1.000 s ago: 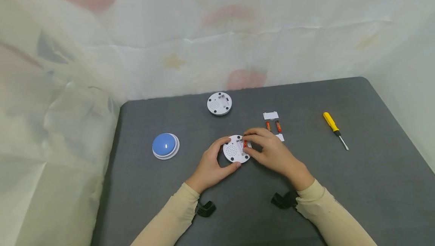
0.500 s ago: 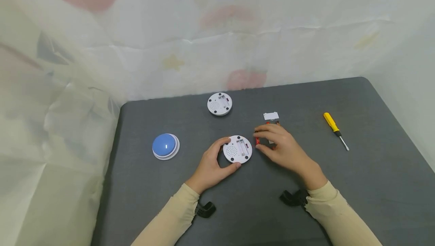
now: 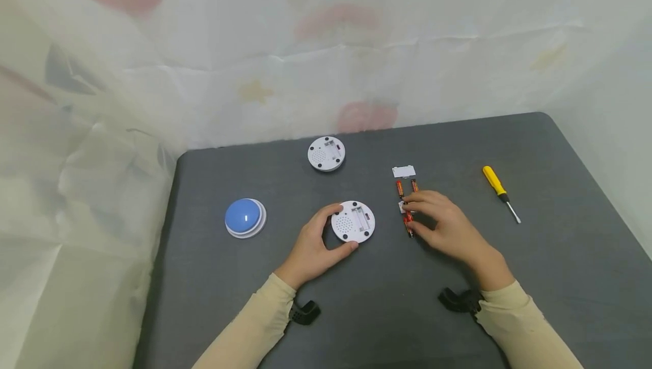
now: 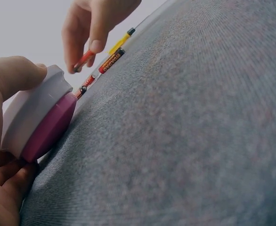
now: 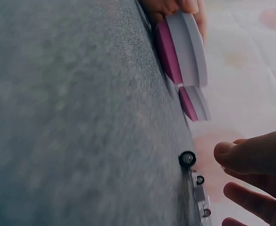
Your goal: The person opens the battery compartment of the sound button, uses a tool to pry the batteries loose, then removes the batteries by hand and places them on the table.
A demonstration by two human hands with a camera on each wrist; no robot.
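Note:
My left hand (image 3: pixel 318 244) grips the edge of a round white push-button unit (image 3: pixel 345 233), thumb in front and fingers behind. It lies upside down with its bare battery slots facing up; the left wrist view shows its purple cap (image 4: pixel 53 125) against the table. To the right, my right hand (image 3: pixel 448 224) pinches a red battery (image 4: pixel 85 60) close over the table. Another red battery (image 4: pixel 112 61) lies just under those fingers. Two more, a battery (image 3: pixel 399 189) and a battery (image 3: pixel 415 185), lie behind the hand, by a partly covered white battery cover (image 3: pixel 401 206).
A second overturned button unit (image 3: pixel 326 154) stands at the table's back edge. The blue-topped button (image 3: pixel 242 216) is on the left. Another white battery cover (image 3: pixel 404 171) lies behind the batteries, and a yellow-handled screwdriver (image 3: pixel 495 181) lies far right.
My right hand has taken a red battery out of the unit's slots and moved right with it to the other batteries. My left hand has kept its grip on the unit.

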